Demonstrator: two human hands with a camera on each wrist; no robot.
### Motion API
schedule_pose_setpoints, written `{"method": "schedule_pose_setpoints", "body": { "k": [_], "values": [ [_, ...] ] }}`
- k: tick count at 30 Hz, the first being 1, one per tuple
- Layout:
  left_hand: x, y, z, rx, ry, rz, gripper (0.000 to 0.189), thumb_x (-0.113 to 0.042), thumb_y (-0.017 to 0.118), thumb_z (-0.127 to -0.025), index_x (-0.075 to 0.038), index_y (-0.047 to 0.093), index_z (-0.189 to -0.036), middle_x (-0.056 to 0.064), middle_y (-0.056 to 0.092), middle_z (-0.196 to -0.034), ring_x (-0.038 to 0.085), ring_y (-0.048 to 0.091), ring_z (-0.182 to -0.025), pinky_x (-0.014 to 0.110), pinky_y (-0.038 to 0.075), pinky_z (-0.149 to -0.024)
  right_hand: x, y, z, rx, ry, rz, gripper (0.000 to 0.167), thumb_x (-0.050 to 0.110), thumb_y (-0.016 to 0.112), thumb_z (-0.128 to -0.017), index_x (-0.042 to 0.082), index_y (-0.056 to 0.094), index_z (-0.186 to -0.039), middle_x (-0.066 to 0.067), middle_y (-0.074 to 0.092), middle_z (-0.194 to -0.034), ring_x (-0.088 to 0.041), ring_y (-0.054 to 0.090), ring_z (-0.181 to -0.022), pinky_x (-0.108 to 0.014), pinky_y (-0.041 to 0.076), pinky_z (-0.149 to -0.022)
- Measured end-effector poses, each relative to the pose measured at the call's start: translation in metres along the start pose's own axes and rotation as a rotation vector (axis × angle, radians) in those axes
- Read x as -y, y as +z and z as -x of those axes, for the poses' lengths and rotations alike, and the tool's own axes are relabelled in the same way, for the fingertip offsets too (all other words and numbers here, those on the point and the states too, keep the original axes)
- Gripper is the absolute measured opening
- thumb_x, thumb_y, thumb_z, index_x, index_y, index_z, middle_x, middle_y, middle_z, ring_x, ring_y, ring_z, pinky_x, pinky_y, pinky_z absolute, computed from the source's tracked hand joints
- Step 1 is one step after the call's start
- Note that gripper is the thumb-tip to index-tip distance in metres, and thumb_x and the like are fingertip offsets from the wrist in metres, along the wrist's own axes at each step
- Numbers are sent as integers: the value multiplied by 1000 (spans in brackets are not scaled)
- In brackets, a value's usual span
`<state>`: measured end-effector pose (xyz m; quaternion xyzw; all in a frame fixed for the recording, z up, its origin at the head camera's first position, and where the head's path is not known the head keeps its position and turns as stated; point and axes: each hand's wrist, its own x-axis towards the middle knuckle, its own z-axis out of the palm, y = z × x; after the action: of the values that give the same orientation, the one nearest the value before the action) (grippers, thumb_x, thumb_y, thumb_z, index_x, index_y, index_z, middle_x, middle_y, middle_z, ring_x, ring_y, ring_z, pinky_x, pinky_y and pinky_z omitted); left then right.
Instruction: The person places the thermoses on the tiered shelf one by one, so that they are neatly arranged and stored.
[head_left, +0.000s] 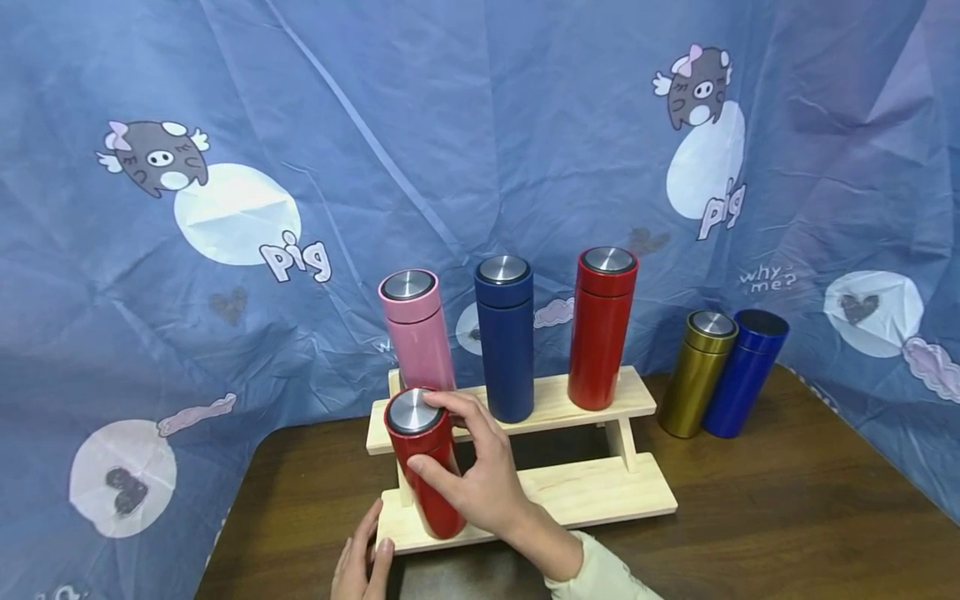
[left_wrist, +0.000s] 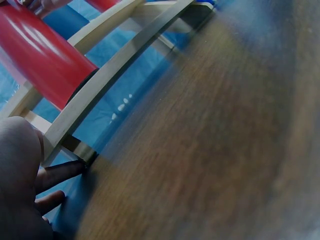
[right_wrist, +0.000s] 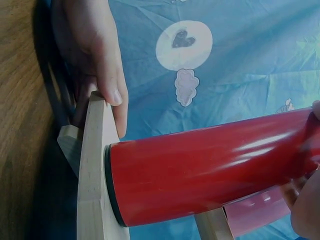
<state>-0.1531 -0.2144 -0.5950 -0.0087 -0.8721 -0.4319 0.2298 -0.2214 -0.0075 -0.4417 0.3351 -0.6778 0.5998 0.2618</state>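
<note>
A red thermos (head_left: 437,492) stands upright at the left end of the lower board of a two-step wooden stand (head_left: 600,493). My right hand (head_left: 480,475) grips that thermos near its top, thumb on the front and a finger by the steel lid. At the stand's left end, my left hand (head_left: 362,562) holds the corner of the lower board between thumb and fingers. Its fingers (left_wrist: 60,175) show beside the stand's foot in the left wrist view. On the upper board stand a pink thermos (head_left: 423,346), a dark blue thermos (head_left: 507,350) and another red thermos (head_left: 602,342).
Right of the stand, a gold thermos (head_left: 696,379) and a bright blue thermos (head_left: 746,379) stand side by side on the brown wooden table (head_left: 795,517). A blue cloth (head_left: 450,125) with pig prints hangs close behind the table and along its sides.
</note>
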Motion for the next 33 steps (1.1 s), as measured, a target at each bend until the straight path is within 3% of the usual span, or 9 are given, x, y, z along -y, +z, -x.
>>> {"method": "schedule_pose_setpoints", "body": {
  "k": [6, 15, 24, 26, 27, 29, 30, 31, 33],
  "values": [
    [-1, 0, 0, 3, -15, 8, 45, -13, 62, -110, -6, 60, -154, 23, 75, -136, 21, 76, -116, 65, 38, -118, 0, -2, 0, 17, -26, 23, 69, 9, 90, -90, 18, 61, -152, -8, 69, -144, -24, 70, -125, -42, 63, -100],
    [1, 0, -1, 9, 8, 21, 45, -11, 62, -108, -2, 59, -152, 27, 74, -136, 21, 79, -112, 77, 39, -112, 10, -14, 1, 39, -30, 75, 80, 12, 93, -88, 18, 56, -159, -6, 64, -152, -23, 67, -128, -47, 60, -105],
    [6, 1, -1, 14, 21, 28, 45, -10, 62, -109, -2, 58, -153, 29, 74, -135, 17, 79, -107, 78, 39, -112, 19, -33, 6, 72, -72, 107, 85, 8, 95, -85, 13, 54, -160, -9, 63, -153, -27, 65, -132, -51, 57, -114],
    [8, 2, -1, 6, 15, 19, 45, -10, 63, -109, -4, 58, -153, 28, 75, -135, 15, 79, -107, 64, 37, -123, 20, -37, 8, 83, -75, 118, 86, 8, 95, -85, 14, 55, -160, -11, 63, -153, -27, 64, -135, -51, 56, -115],
    [9, 3, -1, 2, 23, 14, 46, -10, 63, -109, -4, 58, -154, 29, 75, -134, 17, 80, -106, 64, 37, -123, 21, -40, 9, 87, -75, 122, 85, 8, 95, -85, 13, 54, -160, -11, 63, -152, -26, 63, -136, -51, 56, -115],
    [11, 4, 0, -6, 3, 7, 45, -11, 64, -109, -7, 59, -154, 26, 75, -135, 15, 80, -107, 43, 32, -129, 21, -44, 10, 90, -77, 131, 85, 10, 95, -85, 12, 55, -159, -12, 64, -151, -27, 63, -138, -50, 56, -116],
    [11, 4, 0, -9, 1, 9, 45, -12, 64, -109, -7, 59, -154, 26, 75, -135, 15, 80, -107, 43, 32, -129, 21, -47, 11, 89, -78, 139, 85, 10, 96, -85, 12, 55, -159, -12, 64, -150, -27, 62, -139, -50, 56, -116],
    [11, 4, 0, -10, -4, 13, 45, -12, 64, -109, -7, 59, -154, 25, 76, -134, 14, 79, -106, 43, 32, -128, 21, -49, 12, 88, -77, 146, 84, 10, 96, -84, 11, 55, -158, -12, 64, -150, -27, 62, -140, -49, 55, -116],
    [7, 3, 0, -9, 4, 25, 45, -11, 63, -109, -5, 59, -153, 26, 75, -134, 14, 79, -106, 60, 37, -123, 21, -55, 13, 82, -79, 161, 85, 9, 97, -83, 10, 56, -158, -11, 64, -149, -28, 62, -140, -46, 54, -117]
  ]
}}
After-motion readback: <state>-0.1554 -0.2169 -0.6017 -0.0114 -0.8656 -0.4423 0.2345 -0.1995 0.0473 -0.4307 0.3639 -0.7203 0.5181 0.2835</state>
